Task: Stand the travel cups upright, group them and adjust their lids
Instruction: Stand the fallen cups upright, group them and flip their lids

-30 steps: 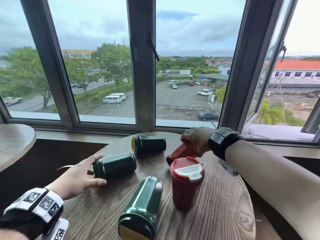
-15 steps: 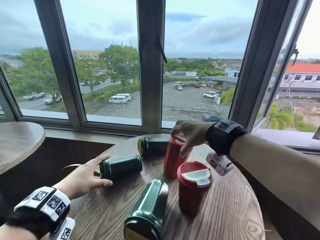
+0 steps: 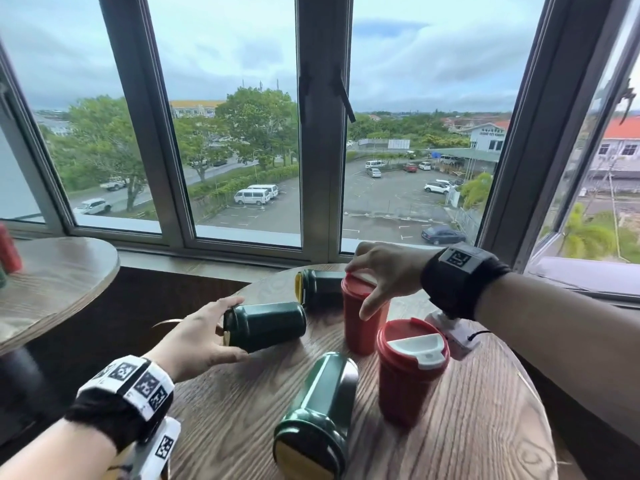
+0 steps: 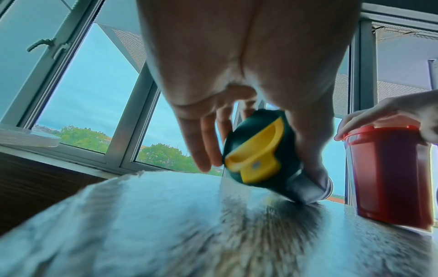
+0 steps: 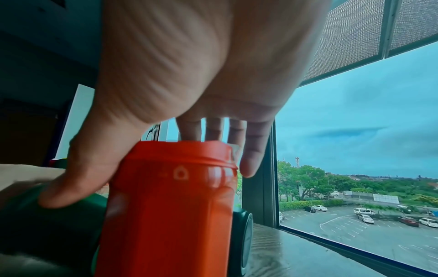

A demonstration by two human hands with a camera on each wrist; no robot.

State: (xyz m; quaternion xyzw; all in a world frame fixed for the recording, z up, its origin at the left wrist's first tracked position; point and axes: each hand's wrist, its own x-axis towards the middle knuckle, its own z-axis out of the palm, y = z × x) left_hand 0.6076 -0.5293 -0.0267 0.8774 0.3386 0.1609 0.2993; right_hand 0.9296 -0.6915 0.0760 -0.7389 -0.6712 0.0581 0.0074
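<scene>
Right hand (image 3: 384,275) grips upright red cup's (image 3: 363,323) lid — left hand (image 3: 201,336) clasps lying green cup (image 3: 266,325).

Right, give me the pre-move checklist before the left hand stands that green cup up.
1. Left hand around the lid end of the left green cup: ok, fingers and thumb wrap it.
2. That cup upright: not ok, tilted, base edge on the table.
3. Far red cup upright: ok, right hand on its lid.
4. Near red cup upright, lid on: ok.
5. Other green cups upright: not ok, the far green cup and the near green cup lie on their sides.
6. Green cup's lid fully seated: cannot tell.
</scene>
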